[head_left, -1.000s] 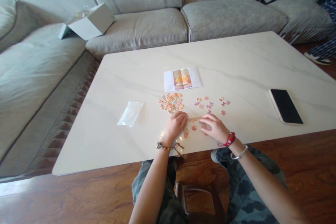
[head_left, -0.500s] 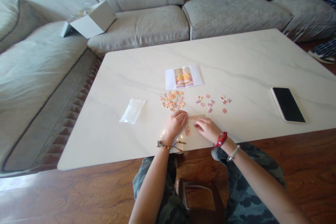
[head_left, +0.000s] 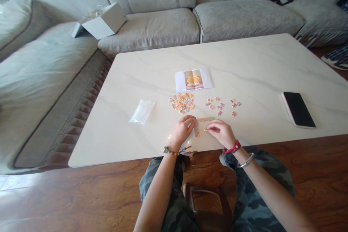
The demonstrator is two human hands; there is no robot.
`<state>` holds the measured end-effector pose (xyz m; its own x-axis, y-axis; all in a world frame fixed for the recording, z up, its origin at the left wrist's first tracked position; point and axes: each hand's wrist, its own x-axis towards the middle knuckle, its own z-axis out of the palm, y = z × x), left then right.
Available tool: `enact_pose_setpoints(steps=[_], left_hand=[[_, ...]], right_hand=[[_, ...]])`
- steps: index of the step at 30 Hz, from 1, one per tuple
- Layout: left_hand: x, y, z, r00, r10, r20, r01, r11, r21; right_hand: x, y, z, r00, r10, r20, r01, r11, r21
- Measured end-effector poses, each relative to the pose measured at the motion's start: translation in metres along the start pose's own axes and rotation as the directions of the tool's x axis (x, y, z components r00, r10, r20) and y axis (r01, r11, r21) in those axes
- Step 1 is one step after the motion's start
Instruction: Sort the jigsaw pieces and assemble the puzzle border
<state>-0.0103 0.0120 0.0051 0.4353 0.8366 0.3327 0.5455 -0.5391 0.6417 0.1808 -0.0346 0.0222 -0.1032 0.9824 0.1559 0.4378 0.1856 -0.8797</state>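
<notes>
A partly assembled jigsaw puzzle point(head_left: 197, 130) lies near the table's front edge, with joined pieces along its top and left sides. My left hand point(head_left: 182, 130) rests at its left edge, fingers loosely bent and thumb apart from them, touching the corner. Between the thumb and fingertips of my right hand point(head_left: 222, 133) is a small puzzle piece point(head_left: 206, 129), held over the bare inner area. Behind my left hand lies a heap of loose puzzle pieces point(head_left: 181, 103). Two smaller groups of pieces, one of pink and purple pieces point(head_left: 219, 107), are spread to the right.
A folded sheet with a printed picture point(head_left: 194, 79) lies behind the heap. At the left is a clear plastic bag point(head_left: 143, 111); a phone point(head_left: 298, 109) lies at the right. A grey sofa point(head_left: 163, 25) borders the white table point(head_left: 114, 134). Someone's shoe shows far right.
My right hand has lifted and turned slightly, so the piece at its fingertips now shows. The left hand stays at the puzzle's edge. The camera view has shifted a little.
</notes>
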Motion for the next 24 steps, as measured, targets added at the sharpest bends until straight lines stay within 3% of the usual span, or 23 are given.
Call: enact_pose_setpoints(steps=[7,20,24], left_hand=[[-0.003,0.0,0.0,1.0,0.0,0.014,0.0,1.0,-0.005],[-0.005,-0.001,0.001,0.999,-0.002,0.034,0.001,1.0,0.022],[-0.004,-0.003,0.002,0.999,0.01,0.048,-0.012,0.999,0.039]], right_hand=[[-0.012,-0.001,0.011,0.999,-0.026,0.037,0.027,0.999,-0.019],[-0.023,0.0,0.033,0.996,0.092,0.016,-0.091,0.994,-0.061],[-0.022,-0.004,0.031,0.997,0.077,0.029,-0.071,0.983,-0.171]])
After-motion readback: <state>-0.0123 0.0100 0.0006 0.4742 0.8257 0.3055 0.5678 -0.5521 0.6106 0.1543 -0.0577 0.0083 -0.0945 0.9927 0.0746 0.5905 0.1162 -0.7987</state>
